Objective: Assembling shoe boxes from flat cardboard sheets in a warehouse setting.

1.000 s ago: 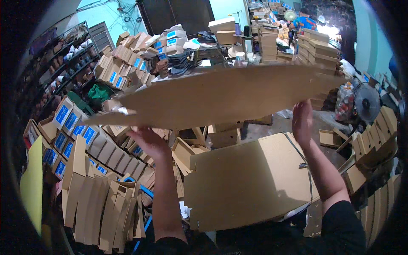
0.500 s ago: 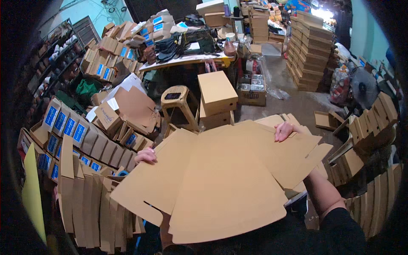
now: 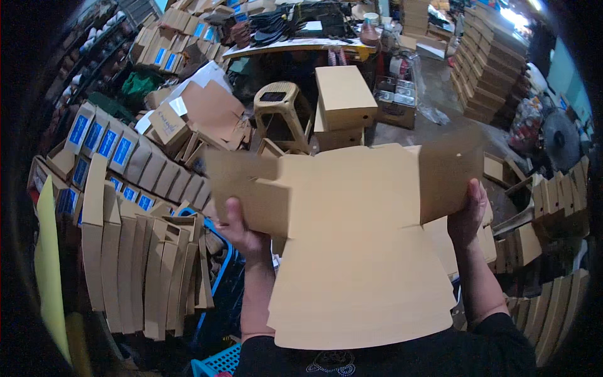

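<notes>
The person holds a flat, unfolded cardboard blank (image 3: 358,251) in both hands, in front of the chest, its broad face turned up toward the camera. The left hand (image 3: 242,229) grips the blank's left side where a flap juts out; its fingers (image 3: 233,210) are curled around the edge, pinching the board between thumb and palm. The right hand (image 3: 468,217) clasps the right side just below the raised right flap (image 3: 449,176), which stands tilted up; its fingers are hidden behind the board, so only the thumb side shows and I cannot tell how they lie, though the hand is closed on the sheet.

Left of the left fingers, rows of folded flat boxes (image 3: 141,264) stand on edge, some with blue labels (image 3: 94,135). Just below that hand, a blue crate (image 3: 217,361) shows at the lower edge, and a yellow sheet (image 3: 47,264) stands at the far left. Beyond the blank, well away from both hands, a tan plastic stool (image 3: 279,107) stands beside a closed box (image 3: 342,94) set on another. Further back, a desk (image 3: 295,47) carries dark clutter. Far beyond the right fingers, tall stacks of cartons (image 3: 490,69) rise, and more folded boxes (image 3: 553,207) lean to the right of them.
</notes>
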`<act>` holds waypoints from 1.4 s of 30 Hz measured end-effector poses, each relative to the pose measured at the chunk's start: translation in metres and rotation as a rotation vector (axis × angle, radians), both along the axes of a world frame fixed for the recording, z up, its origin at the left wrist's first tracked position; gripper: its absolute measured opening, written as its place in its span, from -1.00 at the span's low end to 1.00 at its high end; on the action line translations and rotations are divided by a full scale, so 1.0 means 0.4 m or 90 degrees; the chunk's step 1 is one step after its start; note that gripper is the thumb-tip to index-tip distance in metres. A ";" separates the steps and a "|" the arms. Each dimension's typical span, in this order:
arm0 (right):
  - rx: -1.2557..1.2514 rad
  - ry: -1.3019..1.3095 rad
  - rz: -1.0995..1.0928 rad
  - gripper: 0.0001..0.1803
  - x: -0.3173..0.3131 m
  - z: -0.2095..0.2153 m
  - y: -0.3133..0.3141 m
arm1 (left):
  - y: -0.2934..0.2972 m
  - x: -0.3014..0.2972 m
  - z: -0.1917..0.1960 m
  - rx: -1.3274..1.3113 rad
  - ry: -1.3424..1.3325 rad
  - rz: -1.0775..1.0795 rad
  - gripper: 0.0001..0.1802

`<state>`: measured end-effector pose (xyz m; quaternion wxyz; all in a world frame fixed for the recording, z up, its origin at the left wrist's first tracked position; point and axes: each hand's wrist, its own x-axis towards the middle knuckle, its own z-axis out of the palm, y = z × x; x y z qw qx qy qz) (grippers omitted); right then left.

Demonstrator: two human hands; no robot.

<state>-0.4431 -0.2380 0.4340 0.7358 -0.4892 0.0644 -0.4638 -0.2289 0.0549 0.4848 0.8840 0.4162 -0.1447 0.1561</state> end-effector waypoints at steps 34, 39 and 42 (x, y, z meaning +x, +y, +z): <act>-0.896 0.213 0.208 -0.71 0.103 0.162 0.076 | -0.010 -0.049 0.003 0.601 -0.407 -0.198 -0.76; -0.863 0.215 0.219 -0.69 0.104 0.130 0.102 | -0.035 -0.063 -0.017 0.671 -0.480 -0.249 -0.73; -0.886 0.208 0.147 -0.68 0.110 0.118 0.097 | -0.041 -0.052 -0.019 0.701 -0.489 -0.261 -0.71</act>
